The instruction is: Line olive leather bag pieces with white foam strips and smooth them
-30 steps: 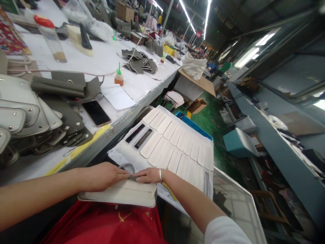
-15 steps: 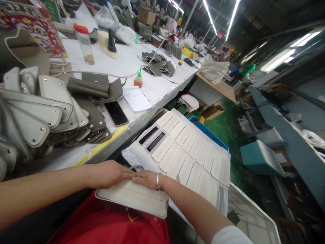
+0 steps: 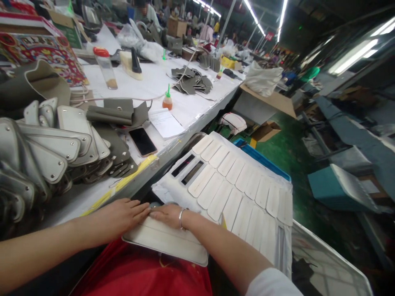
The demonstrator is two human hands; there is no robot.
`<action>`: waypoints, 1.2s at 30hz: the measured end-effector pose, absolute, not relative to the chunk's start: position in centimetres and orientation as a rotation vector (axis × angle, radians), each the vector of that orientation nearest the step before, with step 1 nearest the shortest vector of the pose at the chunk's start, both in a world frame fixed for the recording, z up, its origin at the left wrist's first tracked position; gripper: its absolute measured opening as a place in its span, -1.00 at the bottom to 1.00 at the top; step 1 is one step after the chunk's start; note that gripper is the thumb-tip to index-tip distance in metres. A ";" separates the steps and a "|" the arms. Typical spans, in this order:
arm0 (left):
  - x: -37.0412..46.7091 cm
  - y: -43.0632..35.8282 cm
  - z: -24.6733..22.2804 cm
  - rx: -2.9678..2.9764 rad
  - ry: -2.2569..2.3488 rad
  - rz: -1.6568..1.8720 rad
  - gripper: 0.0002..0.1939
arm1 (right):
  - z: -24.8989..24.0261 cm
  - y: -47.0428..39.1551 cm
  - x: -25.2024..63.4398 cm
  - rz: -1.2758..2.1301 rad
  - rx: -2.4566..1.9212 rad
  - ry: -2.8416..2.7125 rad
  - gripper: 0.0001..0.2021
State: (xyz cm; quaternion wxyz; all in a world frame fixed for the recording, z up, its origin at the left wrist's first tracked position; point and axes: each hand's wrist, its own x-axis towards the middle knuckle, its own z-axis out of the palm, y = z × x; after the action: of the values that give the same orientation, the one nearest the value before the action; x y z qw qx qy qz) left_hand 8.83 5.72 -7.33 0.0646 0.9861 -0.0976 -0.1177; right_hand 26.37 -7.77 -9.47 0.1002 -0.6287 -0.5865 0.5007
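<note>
A cream, rounded-corner leather-like piece [image 3: 166, 241] lies across the red apron [image 3: 148, 275] on my lap. My left hand [image 3: 128, 218] rests at its far left edge, fingers stretched out flat and close together. Beside it, my right hand [image 3: 168, 215], with a silver bangle at the wrist, lies palm down on the same far edge, its fingers extended. The fingertips of both hands nearly meet. Just beyond stands a white-covered board [image 3: 173, 185] with rows of similar cream pieces [image 3: 222, 199] overlapping on it.
Left, the white workbench [image 3: 166, 146] bears grey-white panels with metal studs [image 3: 52, 158], a phone [image 3: 142, 142], a notepad [image 3: 166, 123], a green-tipped glue bottle [image 3: 167, 101] and grey scraps [image 3: 191, 81]. A blue crate [image 3: 262, 160] and teal bin [image 3: 336, 189] stand to the right.
The view has turned slightly. My left fingers have slid a little left and lie flatter along the edge. The gap at the cream piece's right end looks closed now.
</note>
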 end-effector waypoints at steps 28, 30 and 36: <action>11.7 -10.3 -7.7 2.798 -0.214 -0.134 -0.87 | -11.1 -28.5 18.3 -0.152 -2.375 -1.095 -0.86; 11.8 -10.7 -7.8 2.827 -0.212 -0.120 -0.88 | -11.4 -28.3 17.8 -0.170 -2.444 -1.103 -0.87; 12.6 -11.5 -7.6 2.886 -0.059 -0.113 -0.82 | -10.7 -27.8 17.6 -0.112 -2.534 -0.740 -0.82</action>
State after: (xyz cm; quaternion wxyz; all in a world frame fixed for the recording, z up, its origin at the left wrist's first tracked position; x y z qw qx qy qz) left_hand 12.64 -11.48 -7.60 0.1261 0.9910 -0.0204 -0.0389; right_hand 17.59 -27.75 -10.75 0.2471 -0.9293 -0.2715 -0.0409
